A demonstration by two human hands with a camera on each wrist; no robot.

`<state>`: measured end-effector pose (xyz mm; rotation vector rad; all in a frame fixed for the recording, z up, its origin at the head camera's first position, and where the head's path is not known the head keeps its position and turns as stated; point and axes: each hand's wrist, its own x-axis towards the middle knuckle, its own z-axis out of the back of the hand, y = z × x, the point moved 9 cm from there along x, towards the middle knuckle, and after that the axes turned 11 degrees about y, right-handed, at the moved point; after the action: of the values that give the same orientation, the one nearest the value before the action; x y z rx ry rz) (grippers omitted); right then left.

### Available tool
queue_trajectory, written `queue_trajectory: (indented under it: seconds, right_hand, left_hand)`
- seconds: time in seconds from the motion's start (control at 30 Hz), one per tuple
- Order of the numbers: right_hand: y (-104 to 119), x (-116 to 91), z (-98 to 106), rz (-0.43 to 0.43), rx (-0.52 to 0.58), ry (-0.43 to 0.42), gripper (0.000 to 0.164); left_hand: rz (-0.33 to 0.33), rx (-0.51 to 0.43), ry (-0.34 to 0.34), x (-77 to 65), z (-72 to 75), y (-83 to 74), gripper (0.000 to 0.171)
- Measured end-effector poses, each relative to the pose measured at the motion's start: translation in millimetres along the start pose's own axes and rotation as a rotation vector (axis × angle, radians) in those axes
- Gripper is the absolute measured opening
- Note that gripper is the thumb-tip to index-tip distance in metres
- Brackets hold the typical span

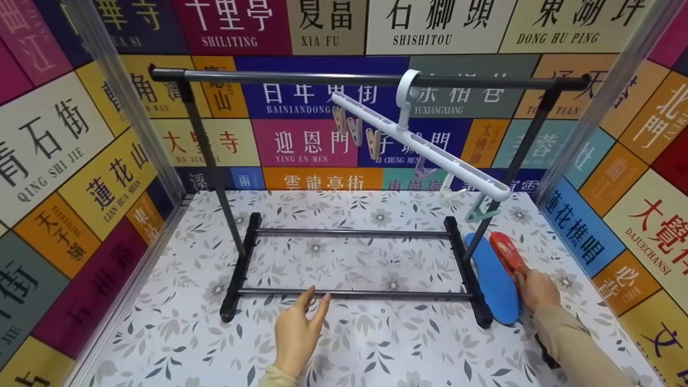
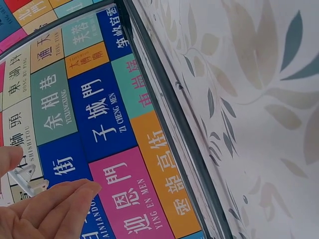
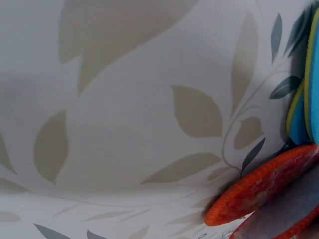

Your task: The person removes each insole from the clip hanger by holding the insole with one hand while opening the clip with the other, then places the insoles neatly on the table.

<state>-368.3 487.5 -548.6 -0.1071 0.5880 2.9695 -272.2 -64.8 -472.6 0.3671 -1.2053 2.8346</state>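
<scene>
In the head view my right hand (image 1: 539,290) grips the near end of a red insole (image 1: 506,250) at the rack's right side. The right wrist view shows two red-edged insoles (image 3: 259,189) there, one against the other; the hand is nearly all out of that view. Just left of them a blue insole (image 1: 492,285) lies beside the rack's right foot. My left hand (image 1: 297,336) is raised near the rack's front lower bar, thumb and fingers apart with nothing between them. The left wrist view shows its fingers (image 2: 60,206) nearly straight.
A black metal rack (image 1: 355,294) stands on the leaf-patterned surface. From its top bar hangs a white hanger (image 1: 430,145) with several coloured pegs (image 1: 372,142), tilted down to the right. Sign-covered walls (image 1: 48,134) enclose the back and sides. A dark object (image 1: 545,352) shows under the right forearm.
</scene>
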Motion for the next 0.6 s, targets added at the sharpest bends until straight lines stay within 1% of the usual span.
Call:
queue_trajectory:
  seconds: [0.17, 0.27, 0.5, 0.6]
  right_hand:
    - [-0.6, -0.1, -10.5, -0.042, 0.033, 0.088, 0.036]
    - [-1.1, 0.6, -15.2, -0.056, 0.037, 0.117, 0.039]
    - [5.8, -3.0, -19.2, -0.026, -0.062, 0.123, 0.044]
    - [6.5, -5.1, -20.0, -0.039, -0.053, 0.13, 0.046]
  left_hand:
    - [-0.006, -0.003, -0.01, -0.5, 2.7, 1.4, 0.047]
    - [-0.009, -0.001, -0.016, -0.4, 3.1, 2.3, 0.048]
    - [0.008, 0.004, -0.011, -2.4, 2.5, 3.3, 0.047]
    - [0.004, -0.001, -0.017, -2.7, 3.3, 3.2, 0.047]
